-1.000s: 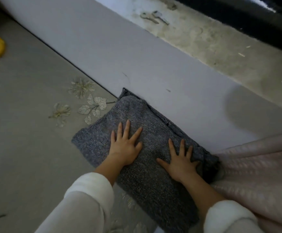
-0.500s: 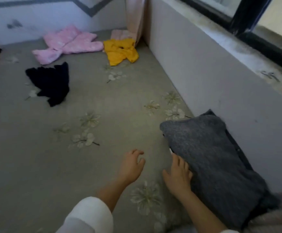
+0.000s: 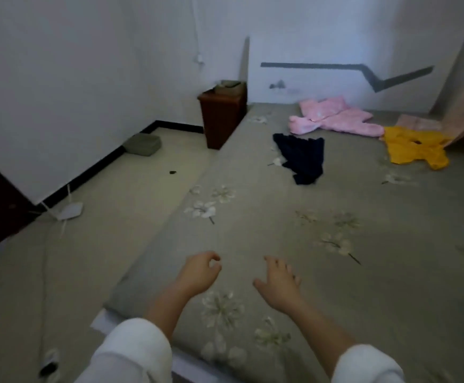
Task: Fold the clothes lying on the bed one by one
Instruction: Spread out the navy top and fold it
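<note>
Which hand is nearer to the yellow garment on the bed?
Right. The yellow garment lies far ahead and to the right of the right hand; the left hand is farther left, by the edge of the bed.

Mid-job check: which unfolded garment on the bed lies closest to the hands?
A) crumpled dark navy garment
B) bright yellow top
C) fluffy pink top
A: the crumpled dark navy garment lies nearer the empty left hand and right hand than the fluffy pink top behind it or the bright yellow top off to the right.
</note>
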